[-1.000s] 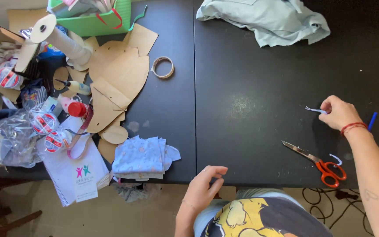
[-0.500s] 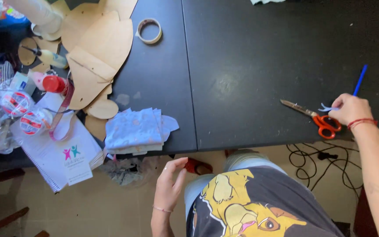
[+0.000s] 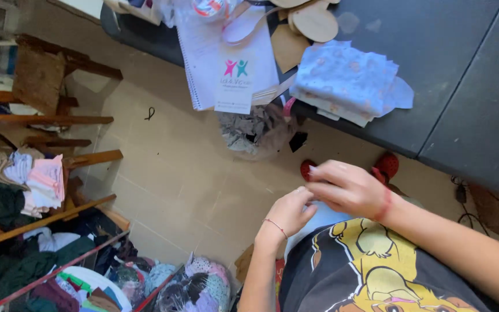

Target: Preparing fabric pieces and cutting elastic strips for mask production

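Beige floor tiles are filling the middle. A dark table is sitting at one o'clock, wooden racks at nine.

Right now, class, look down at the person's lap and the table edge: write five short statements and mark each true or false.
1. The left hand and right hand meet over the lap. True.
2. A folded pale blue cloth lies at the dark table edge. True.
3. The right hand holds orange scissors. False: no scissors are in view.
4. A spiral notebook overhangs the table edge. True.
5. The floor is carpeted. False: it is tiled.
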